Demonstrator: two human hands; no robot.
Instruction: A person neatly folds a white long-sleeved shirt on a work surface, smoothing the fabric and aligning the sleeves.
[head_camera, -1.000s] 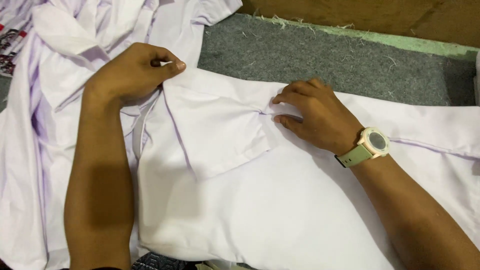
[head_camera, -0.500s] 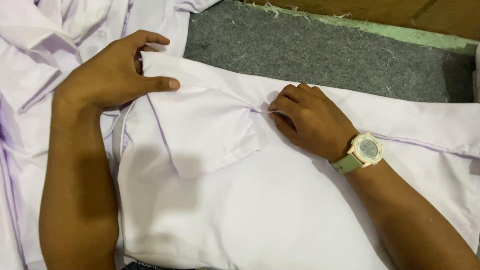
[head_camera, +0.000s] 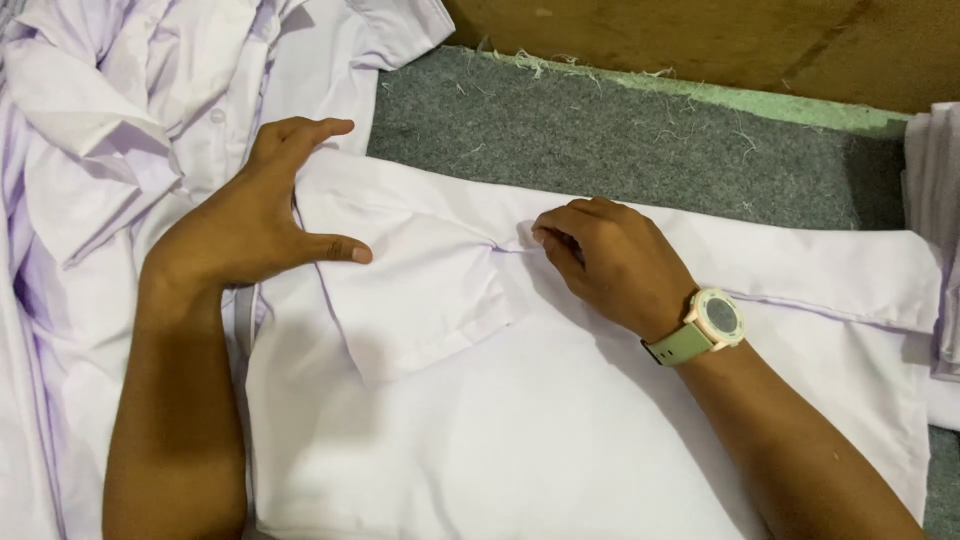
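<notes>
Lying between both hands, the folded sleeve (head_camera: 420, 290): left hand (head_camera: 255, 225) spread flat, right hand (head_camera: 610, 255) pinching it.

The only screen I can find is the round face of the wristwatch (head_camera: 718, 317) on the right wrist, dark and greyish inside a pale cream bezel, on a sage-green strap. I see no packages, labels or signs anywhere else in view.
</notes>
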